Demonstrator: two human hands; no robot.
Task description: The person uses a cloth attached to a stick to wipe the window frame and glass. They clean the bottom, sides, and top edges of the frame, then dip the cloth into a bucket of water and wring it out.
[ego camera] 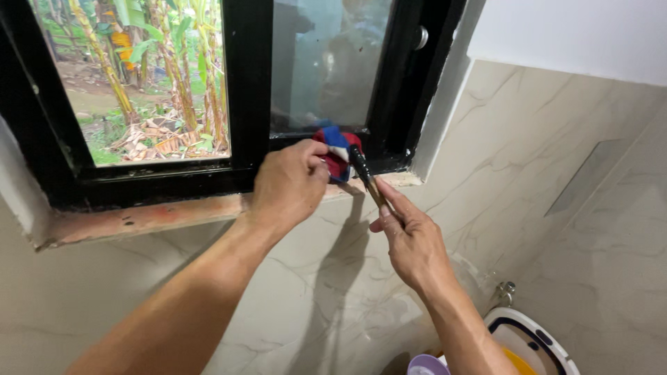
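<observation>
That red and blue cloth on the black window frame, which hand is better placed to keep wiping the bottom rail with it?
Left, probably. The left hand already grips the red and blue cloth against the black window frame. The right hand holds a thin brown-handled tool.

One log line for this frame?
left hand: grips cloth | right hand: holds brush | site: window frame corner, sill

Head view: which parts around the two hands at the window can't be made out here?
- Tip of the brown-handled tool: hidden behind the red and blue cloth.
- Left hand fingertips: curled into the cloth, grip unclear.
- Right hand palm: turned away.
- White container: cut off by the bottom edge.
- Frosted pane: only blurred shapes.
</observation>
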